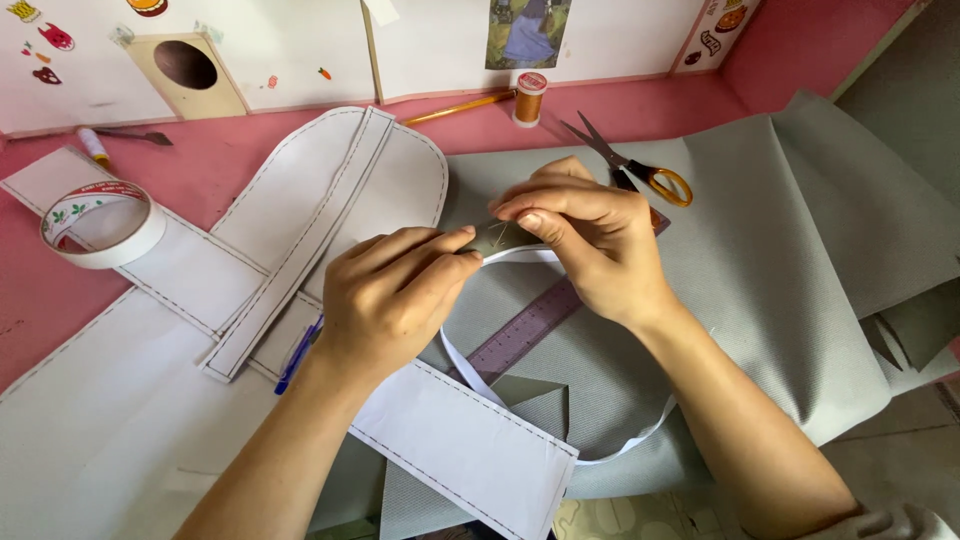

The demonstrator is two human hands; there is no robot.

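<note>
My left hand (395, 290) and my right hand (590, 240) meet over the grey fabric (760, 250), both pinching a small folded grey fabric piece (503, 237) with a white elastic band (520, 256) running under it. The band loops down past my right forearm and back to the left. A purple ruler (525, 330) lies on the fabric beneath my hands. Whether a needle is held cannot be made out.
White paper pattern pieces (300, 200) with dashed edges cover the pink table (200, 160) at left. A tape roll (100, 222) sits far left. Yellow-handled scissors (635, 170), a thread spool (529, 97) and a pencil (455, 108) lie behind. A blue pen (297, 355) peeks out by my left wrist.
</note>
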